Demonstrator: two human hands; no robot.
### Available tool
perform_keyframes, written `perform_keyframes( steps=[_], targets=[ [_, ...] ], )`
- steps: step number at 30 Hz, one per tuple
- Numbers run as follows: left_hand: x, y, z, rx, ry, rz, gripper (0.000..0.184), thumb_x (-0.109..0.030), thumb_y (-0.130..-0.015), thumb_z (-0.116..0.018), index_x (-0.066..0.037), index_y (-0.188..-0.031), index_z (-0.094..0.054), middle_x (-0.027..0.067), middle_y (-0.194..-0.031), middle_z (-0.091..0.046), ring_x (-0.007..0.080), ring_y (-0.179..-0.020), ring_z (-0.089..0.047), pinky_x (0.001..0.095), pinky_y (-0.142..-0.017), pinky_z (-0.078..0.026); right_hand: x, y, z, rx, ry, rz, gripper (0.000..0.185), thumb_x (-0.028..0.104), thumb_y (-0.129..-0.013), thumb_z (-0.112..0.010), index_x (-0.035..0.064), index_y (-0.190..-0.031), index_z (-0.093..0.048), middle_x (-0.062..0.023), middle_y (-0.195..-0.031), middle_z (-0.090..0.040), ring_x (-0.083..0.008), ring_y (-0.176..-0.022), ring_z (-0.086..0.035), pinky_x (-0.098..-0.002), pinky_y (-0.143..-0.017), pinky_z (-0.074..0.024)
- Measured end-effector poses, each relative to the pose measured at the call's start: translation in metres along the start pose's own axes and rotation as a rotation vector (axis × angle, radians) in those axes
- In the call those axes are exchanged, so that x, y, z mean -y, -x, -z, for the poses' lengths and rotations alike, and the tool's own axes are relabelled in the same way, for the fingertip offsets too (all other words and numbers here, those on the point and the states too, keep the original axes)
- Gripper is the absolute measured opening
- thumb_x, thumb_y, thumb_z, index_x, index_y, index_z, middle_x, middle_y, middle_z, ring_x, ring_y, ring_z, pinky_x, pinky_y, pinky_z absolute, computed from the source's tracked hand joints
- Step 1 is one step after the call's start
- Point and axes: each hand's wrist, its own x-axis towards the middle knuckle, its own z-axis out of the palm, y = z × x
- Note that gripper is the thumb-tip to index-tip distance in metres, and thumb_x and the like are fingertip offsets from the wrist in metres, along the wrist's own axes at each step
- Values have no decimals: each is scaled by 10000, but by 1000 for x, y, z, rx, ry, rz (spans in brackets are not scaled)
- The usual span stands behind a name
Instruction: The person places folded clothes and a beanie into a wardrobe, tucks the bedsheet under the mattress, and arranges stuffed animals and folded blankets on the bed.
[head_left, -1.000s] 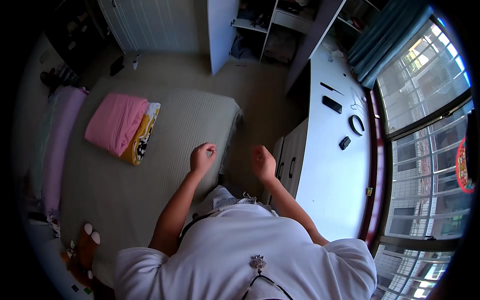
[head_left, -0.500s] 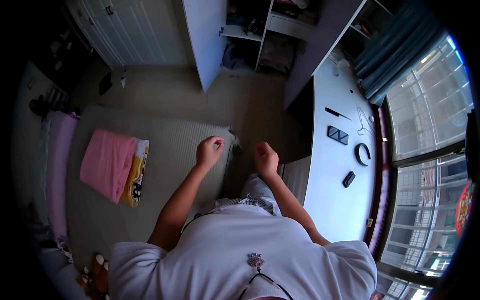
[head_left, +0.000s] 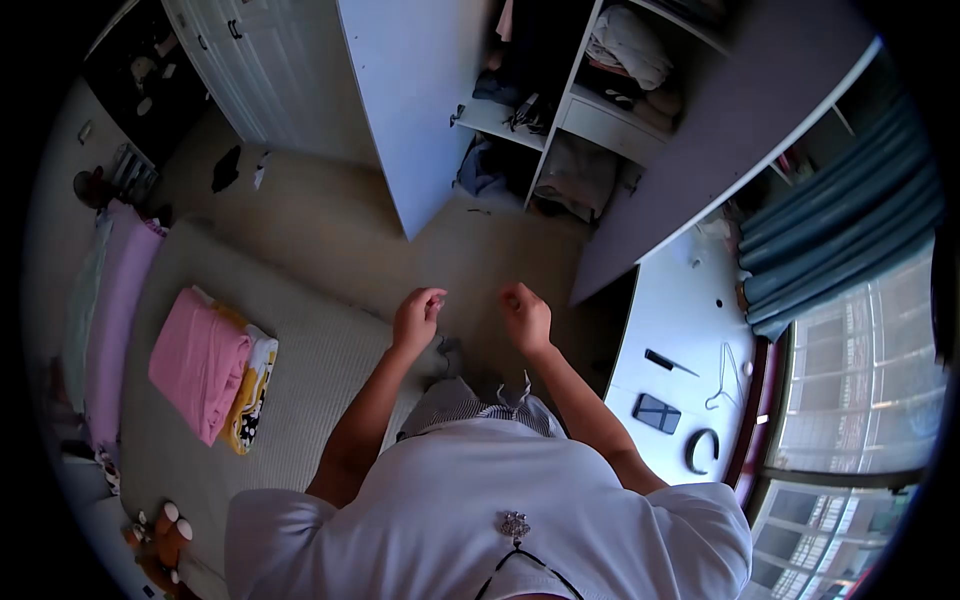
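My left hand point(head_left: 417, 320) is raised in front of my body, its fingers curled in toward the thumb, and I see nothing in it. Level with it, my right hand point(head_left: 526, 320) has its fingers folded the same way, also with no object showing. A gap separates the two hands, and neither touches anything. Below and to the left lies the bed point(head_left: 310, 370) with its ribbed grey cover. On it rests a folded stack of bedding, a pink piece point(head_left: 203, 365) over a yellow, white and black patterned one point(head_left: 256, 400).
Ahead stands a wardrobe with its left door point(head_left: 405, 110) and right door point(head_left: 720, 130) swung out, clothes point(head_left: 575, 175) on its shelves. To the right, a white desk point(head_left: 640, 345) carries a knife point(head_left: 668, 361), a phone point(head_left: 657, 412), a hanger point(head_left: 723, 378) and a black headband-like ring point(head_left: 702, 452).
My view has turned to the right and the open wardrobe appears nearer. The bed and desk have shifted within view. My hands stay raised and curled, the left one's finger ring less visible.
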Motion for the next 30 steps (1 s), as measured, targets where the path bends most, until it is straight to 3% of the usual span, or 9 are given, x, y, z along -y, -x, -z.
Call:
perform_keyframes(
  steps=[8, 14, 21, 23, 27, 30],
  targets=[
    [45, -56, 0, -96, 46, 188, 258, 67, -793, -579, -62, -1013, -615, 96, -848, -605, 241, -774, -618, 334, -693, -489, -18, -94, -53, 18, -59, 136, 94, -3, -793, -618, 71, -850, -606, -78, -806, -614, -246, -643, -617, -340, -583, -507],
    [93, -120, 32, -309, -59, 96, 209, 56, -825, -532, -51, -1001, -569, 115, -894, -581, 262, -812, -606, 339, -703, -487, -20, -174, -122, 214, -72, 196, 84, -20, -789, -616, 60, -812, -606, -58, -849, -639, -242, -652, -633, -328, -570, -515],
    [163, -206, 119, -418, -2, 279, 229, -21, -856, -561, -78, -1077, -538, 93, -874, -589, 241, -787, -603, 344, -704, -484, 32, -285, -239, 428, -160, 266, 100, -37, -778, -613, 60, -797, -607, -53, -845, -627, -232, -703, -617, -312, -594, -514],
    [162, -223, 155, -430, 12, 389, 242, -39, -862, -566, -89, -1097, -530, 82, -849, -592, 231, -773, -604, 339, -706, -488, 56, -315, -278, 452, -188, 357, 97, -30, -790, -578, 62, -805, -603, -78, -859, -600, -276, -780, -589, -360, -644, -480],
    [188, -226, 203, -588, 24, 545, 253, -42, -873, -545, -107, -1116, -516, 71, -814, -599, 218, -748, -621, 330, -687, -490, 99, -350, -349, 582, -309, 418, 113, -40, -799, -541, 57, -811, -597, -97, -883, -569, -312, -869, -548, -395, -718, -444],
    [213, -211, 228, -688, 48, 640, 249, -39, -883, -511, -116, -1120, -502, 59, -798, -611, 218, -727, -636, 337, -667, -494, 126, -366, -403, 641, -351, 579, 96, -44, -796, -563, 46, -818, -590, -86, -864, -572, -271, -840, -551, -352, -690, -460]
  ],
)
